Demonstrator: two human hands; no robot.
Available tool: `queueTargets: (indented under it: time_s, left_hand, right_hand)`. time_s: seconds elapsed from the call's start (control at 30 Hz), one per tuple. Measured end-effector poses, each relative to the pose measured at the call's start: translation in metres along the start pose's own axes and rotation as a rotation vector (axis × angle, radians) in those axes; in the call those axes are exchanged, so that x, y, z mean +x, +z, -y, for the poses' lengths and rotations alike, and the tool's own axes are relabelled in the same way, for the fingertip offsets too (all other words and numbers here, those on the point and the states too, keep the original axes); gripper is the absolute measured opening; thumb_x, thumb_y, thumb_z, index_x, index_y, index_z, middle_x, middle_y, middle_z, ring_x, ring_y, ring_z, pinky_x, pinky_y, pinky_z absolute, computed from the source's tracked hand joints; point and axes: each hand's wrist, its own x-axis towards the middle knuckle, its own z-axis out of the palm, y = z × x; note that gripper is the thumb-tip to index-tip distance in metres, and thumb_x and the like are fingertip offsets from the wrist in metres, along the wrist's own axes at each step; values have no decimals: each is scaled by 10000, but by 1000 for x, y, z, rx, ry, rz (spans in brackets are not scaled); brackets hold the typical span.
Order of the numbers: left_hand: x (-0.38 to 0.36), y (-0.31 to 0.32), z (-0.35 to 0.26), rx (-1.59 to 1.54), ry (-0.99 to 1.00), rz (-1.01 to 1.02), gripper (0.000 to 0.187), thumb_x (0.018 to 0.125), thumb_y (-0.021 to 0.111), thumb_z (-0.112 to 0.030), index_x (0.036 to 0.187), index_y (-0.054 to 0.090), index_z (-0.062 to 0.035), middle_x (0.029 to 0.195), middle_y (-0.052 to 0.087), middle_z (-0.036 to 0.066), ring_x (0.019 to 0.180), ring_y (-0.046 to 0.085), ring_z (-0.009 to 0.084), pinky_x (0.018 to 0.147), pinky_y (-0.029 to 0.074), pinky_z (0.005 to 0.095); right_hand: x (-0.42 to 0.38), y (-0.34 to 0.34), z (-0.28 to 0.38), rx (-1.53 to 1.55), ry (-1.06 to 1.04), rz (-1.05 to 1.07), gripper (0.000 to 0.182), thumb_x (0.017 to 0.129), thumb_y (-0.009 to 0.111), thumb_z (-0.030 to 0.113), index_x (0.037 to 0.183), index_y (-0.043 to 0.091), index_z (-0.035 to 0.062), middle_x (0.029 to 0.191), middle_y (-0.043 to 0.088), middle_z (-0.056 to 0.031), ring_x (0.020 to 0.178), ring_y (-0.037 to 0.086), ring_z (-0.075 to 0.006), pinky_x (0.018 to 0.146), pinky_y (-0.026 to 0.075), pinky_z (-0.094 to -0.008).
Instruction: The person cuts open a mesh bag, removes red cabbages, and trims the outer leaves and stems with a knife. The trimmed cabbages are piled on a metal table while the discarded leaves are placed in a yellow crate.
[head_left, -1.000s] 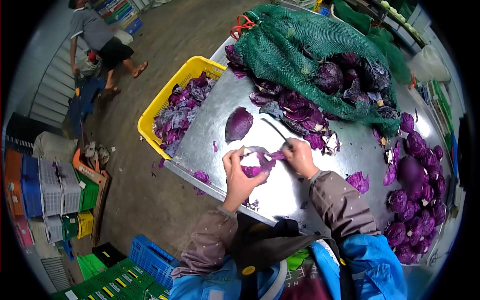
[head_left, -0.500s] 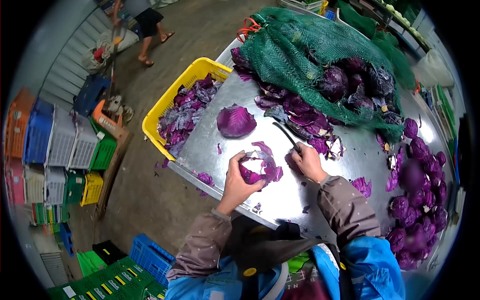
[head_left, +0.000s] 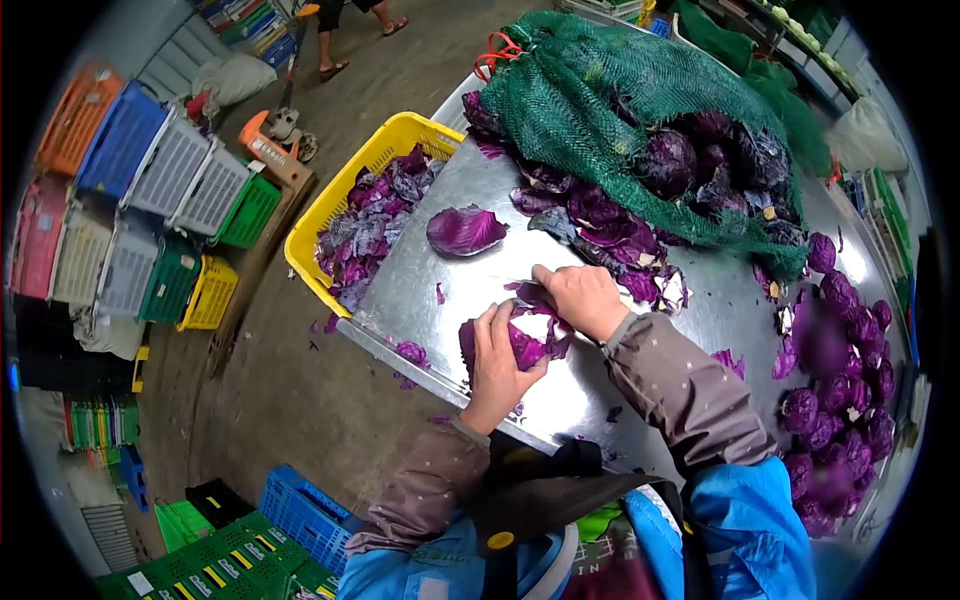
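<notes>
My left hand grips a purple cabbage just above the metal table, its pale cut part facing up. Against the cabbage's far right side, my right hand is closed, thumb pointing left. It held a dark-bladed knife half a second earlier; the knife is now largely hidden by the hand and leaves. Beyond the cabbage lies a loose purple leaf. Trimmed outer leaves are heaped past my right hand.
A yellow crate of leaves stands against the table's left side. A green mesh bag of cabbages lies at the back. Several cabbages are piled at right. Stacked crates and a pallet jack stand left; a person is behind.
My right hand has moved left with the knife, from beside the cabbage onto it. My left hand has tilted the cabbage. The person in the background has moved right, partly out of view.
</notes>
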Motion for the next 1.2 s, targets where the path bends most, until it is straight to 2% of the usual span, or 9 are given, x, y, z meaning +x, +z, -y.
queueTargets:
  time_s: [0.23, 0.37, 0.47, 0.57, 0.7, 0.77, 0.87, 1.0, 1.2]
  left_hand:
    - [-27, -5, 22, -125, -64, -65, 867, 640, 782, -139, 1327, 270, -12, 1237, 307, 220, 1198, 346, 364, 996, 352, 440]
    - [-20, -7, 27, -223, -92, -41, 869, 633, 774, -184, 1337, 293, -17, 1254, 316, 191, 1182, 366, 327, 1003, 328, 412]
    - [-9, -19, 21, -93, -27, 121, 889, 617, 800, -240, 1358, 335, -83, 1289, 294, 197, 1195, 358, 334, 996, 330, 415]
    - [9, -43, 6, 162, 28, 181, 815, 636, 796, -257, 1341, 412, -118, 1272, 346, 204, 1187, 377, 364, 976, 343, 429]
    - [-2, -17, 19, 21, 47, 24, 869, 652, 793, -307, 1324, 349, 19, 1272, 369, 211, 1158, 386, 369, 970, 326, 463]
    - [2, -15, 5, 60, 2, 31, 935, 610, 828, -311, 1320, 318, 20, 1277, 348, 232, 1188, 359, 387, 1000, 302, 462]
    - [6, -7, 2, 92, 12, -7, 904, 606, 829, -295, 1298, 342, 23, 1259, 370, 219, 1165, 376, 369, 980, 317, 459]
    - [12, -2, -3, 194, -2, -29, 875, 603, 815, -320, 1278, 372, 18, 1231, 408, 180, 1142, 387, 346, 939, 337, 458]
    - [16, 11, -18, 366, -4, -25, 875, 581, 796, -352, 1266, 393, 16, 1227, 428, 155, 1143, 390, 334, 905, 330, 473]
  right_hand:
    - [-30, 43, -43, 386, 395, 144, 271, 793, 629, 206, 1021, 561, 76, 838, 630, -194, 826, 615, -379, 694, 485, -470]
    - [-41, -16, -4, 473, 288, -182, 427, 786, 679, 269, 1155, 540, 106, 1071, 553, -161, 810, 626, -366, 666, 519, -424]
    - [-45, -11, 12, 750, 6, -108, 499, 806, 680, 258, 1244, 516, 87, 1164, 537, -156, 969, 604, -324, 849, 491, -361]
    - [-43, 9, 9, 1104, 220, 73, 473, 836, 662, 284, 1229, 528, 57, 1058, 597, -174, 976, 600, -287, 818, 482, -361]
    - [-64, 8, 14, 1050, 346, 53, 362, 870, 631, 301, 1064, 550, 7, 918, 618, -191, 844, 609, -211, 725, 475, -361]
    - [-68, 2, 11, 1000, 341, 132, 329, 887, 597, 257, 1117, 548, 28, 947, 602, -168, 793, 619, -260, 715, 481, -370]
    - [-74, 3, 8, 665, 87, -262, 389, 888, 532, 128, 1276, 510, 151, 1050, 555, -114, 676, 599, -349, 638, 498, -388]
    - [-83, -2, 25, 467, 131, -183, 447, 880, 538, 134, 1308, 490, 250, 1009, 551, -132, 560, 594, -274, 466, 477, -361]
    - [-55, -5, 29, 259, 217, -125, 460, 852, 537, 113, 1296, 506, 229, 919, 546, -131, 556, 594, -277, 472, 481, -364]
